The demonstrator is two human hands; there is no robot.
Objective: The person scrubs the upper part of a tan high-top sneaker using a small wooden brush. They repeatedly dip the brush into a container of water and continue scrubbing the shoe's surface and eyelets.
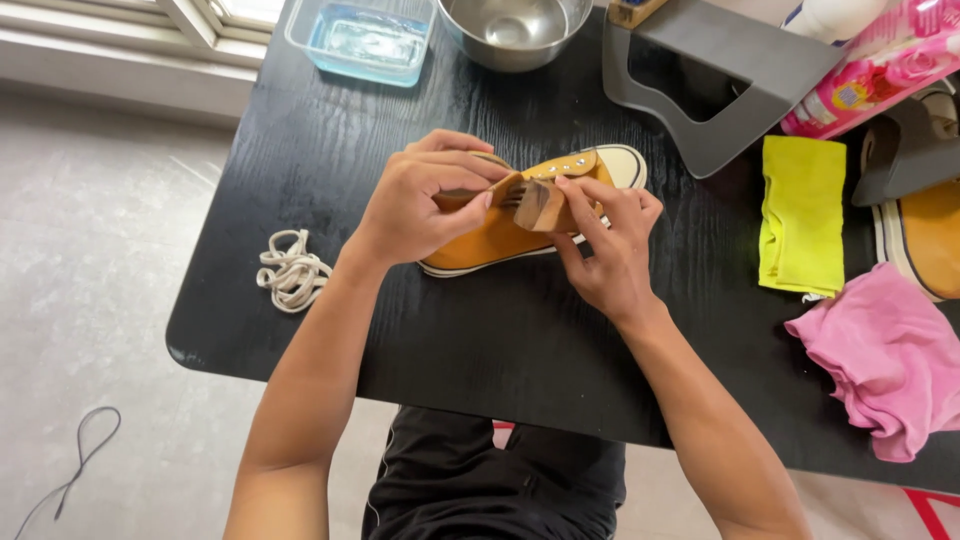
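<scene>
Head view, looking down on a black tabletop (pixel 330 170). One mustard-yellow canvas sneaker (pixel 500 235) lies on its side near the tabletop's middle, its long axis running from the heel at lower left to the white rubber toe cap at upper right. Both hands meet over its opening. The left hand (pixel 420 200) covers the heel end from the left, its fingers (pixel 465 165) curled closed on the upper edge of the shoe. The right hand (pixel 610 250) comes in from the lower right, its fingers (pixel 590 205) pinched on the brown tongue (pixel 535 205), which is pulled up and outward from the opening. The tongue thus lies directly between the two hands, touching both; neither hand is clearly nearer.

Counted items: one loose bundle of off-white shoelace (pixel 292 270) left of the shoe, well apart from it; one clear plastic container (pixel 365 40) and one steel bowl (pixel 515 30) at the far edge; one yellow cloth (pixel 802 215) and one pink cloth (pixel 885 355) to the right; a second yellow sneaker (pixel 925 235), partly out of frame, at the right edge.
</scene>
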